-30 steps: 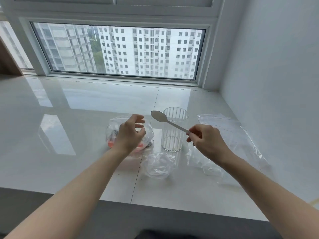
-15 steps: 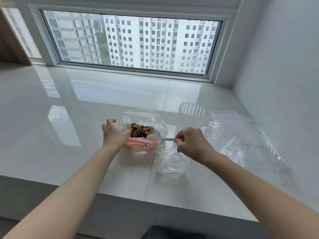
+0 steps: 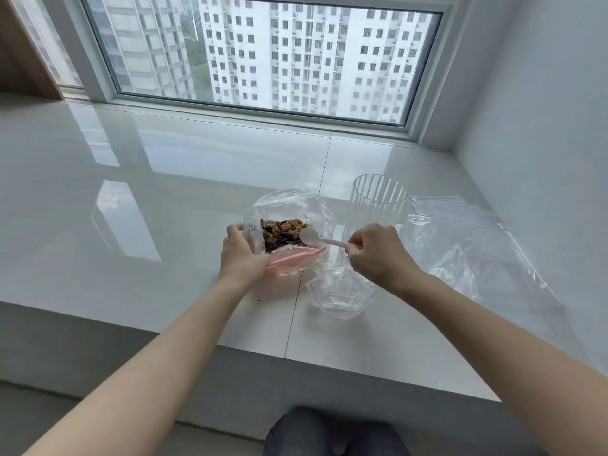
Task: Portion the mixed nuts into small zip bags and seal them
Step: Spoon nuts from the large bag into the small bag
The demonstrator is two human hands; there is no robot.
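Left hand: the left hand (image 3: 241, 255) grips the near left edge of the big bag (image 3: 289, 209), thumb and fingers curled round the plastic beside its pink zip strip (image 3: 292, 258), holding the mouth wide.
Right hand: the right hand (image 3: 375, 255) pinches the end of the spoon's handle between thumb and curled fingers, knuckles up.
Spoon: the white plastic spoon (image 3: 317, 237) reaches left from the right hand, its bowl over the right side of the nut pile inside the bag's mouth; whether the bowl touches the nuts I cannot tell.
Mixed nuts: the mixed nuts (image 3: 279, 233) sit as a brown and dark heap in the open big bag, on the ledge between the two hands.
Big bag: clear plastic, puffed open, standing on the ledge with the pink strip folded toward the person.
Small zip bag: a small zip bag (image 3: 340, 291) lies crumpled and open on the ledge just under the right hand, near the big bag's right corner.
Glass: a ribbed clear glass (image 3: 378, 205) stands upright just behind the right hand.
Spare bags: flat clear plastic bags (image 3: 467, 245) lie spread on the ledge to the right, near the wall.
Ledge: a glossy white tiled ledge (image 3: 164, 199) runs under the window (image 3: 263, 51), which looks out on tall apartment blocks.
Person: a dark-trousered knee (image 3: 332, 432) shows at the bottom edge.
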